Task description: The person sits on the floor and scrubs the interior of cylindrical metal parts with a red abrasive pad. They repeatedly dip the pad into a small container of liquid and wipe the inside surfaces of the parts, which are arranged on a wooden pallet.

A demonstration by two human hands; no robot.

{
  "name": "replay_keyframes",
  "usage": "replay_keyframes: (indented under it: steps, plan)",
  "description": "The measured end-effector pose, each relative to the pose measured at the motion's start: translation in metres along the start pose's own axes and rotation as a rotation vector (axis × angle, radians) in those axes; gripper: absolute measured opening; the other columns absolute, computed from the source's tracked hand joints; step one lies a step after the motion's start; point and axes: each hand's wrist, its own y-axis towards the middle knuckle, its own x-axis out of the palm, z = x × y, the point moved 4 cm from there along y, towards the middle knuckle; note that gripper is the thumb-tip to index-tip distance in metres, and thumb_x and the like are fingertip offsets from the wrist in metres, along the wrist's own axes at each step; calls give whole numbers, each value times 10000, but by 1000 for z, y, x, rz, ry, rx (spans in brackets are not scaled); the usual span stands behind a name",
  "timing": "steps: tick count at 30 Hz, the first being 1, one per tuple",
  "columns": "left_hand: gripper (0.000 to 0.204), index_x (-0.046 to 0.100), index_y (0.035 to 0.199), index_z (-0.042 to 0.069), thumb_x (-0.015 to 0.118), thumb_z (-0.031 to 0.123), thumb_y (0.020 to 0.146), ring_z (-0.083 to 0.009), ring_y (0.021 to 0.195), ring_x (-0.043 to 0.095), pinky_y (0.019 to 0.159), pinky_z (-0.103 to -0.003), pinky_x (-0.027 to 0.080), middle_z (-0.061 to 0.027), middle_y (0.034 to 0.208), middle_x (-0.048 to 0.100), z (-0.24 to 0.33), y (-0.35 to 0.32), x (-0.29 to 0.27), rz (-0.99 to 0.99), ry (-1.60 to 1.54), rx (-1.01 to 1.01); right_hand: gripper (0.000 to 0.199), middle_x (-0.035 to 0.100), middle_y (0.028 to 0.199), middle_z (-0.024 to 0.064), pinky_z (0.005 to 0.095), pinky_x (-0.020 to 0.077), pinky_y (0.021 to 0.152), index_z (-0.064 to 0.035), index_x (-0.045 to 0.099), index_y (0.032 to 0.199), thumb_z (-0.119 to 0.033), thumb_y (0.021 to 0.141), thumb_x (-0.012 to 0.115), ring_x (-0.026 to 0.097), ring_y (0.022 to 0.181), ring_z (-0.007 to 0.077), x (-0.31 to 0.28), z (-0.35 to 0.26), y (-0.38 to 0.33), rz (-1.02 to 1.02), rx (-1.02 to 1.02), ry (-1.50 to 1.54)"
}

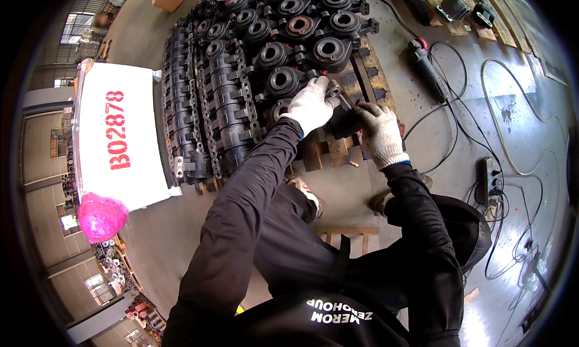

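My left hand (310, 106) and my right hand (381, 130), both in white knit gloves, grip a black metal casting (345, 119) from either side. This casting is tilted at the near right part of a wooden pallet (377, 75). Left fingers close round its far lug end; the right fingers press on its right side, partly hidden. Beside my left hand stand several similar black castings with round bored ends, such as a ring-ended casting (283, 80) and another ring-ended casting (330, 50). Further left, more castings (229, 106) lie in long rows.
An angle grinder (429, 72) lies on the floor to the right, its cable running near a power strip (488, 181) and tangled cords. A white wrapped crate (123, 130) with a pink plastic bundle (102, 217) stands at left. Wooden slats (476, 9) bear two dark green objects.
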Motion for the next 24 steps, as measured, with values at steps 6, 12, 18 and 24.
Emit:
replay_keyframes:
  steps: [6,12,18,24]
  plan:
    - [508,516,1336,-23,668,257,940,-455,1236,570,1049,-481,471,-272,1300,595,2,-5,0,37,31,30,392,694,1158,117,483,503,934,-89,700,1130,-16,750,636,633,1095,360,2,4,12,-54,-61,1]
    - [330,535,1177,38,639,164,890,-467,1143,587,947,-527,509,-250,1191,590,24,-17,4,-3,76,73,297,703,1083,147,474,522,905,-75,729,1054,-43,772,642,637,1036,385,21,13,48,12,18,43]
    - [378,516,1198,29,619,139,852,-470,1160,587,953,-537,509,-266,1261,549,43,-27,1,-80,86,53,268,709,1065,144,471,525,899,-84,748,1047,-65,802,638,646,1021,385,16,13,43,-43,32,64]
    - [390,527,1187,34,682,229,887,-477,1158,589,950,-539,510,-260,1254,560,45,-25,-4,-102,123,86,394,691,1177,140,490,517,920,-85,712,1173,-27,793,628,630,1050,392,7,-2,5,74,97,51]
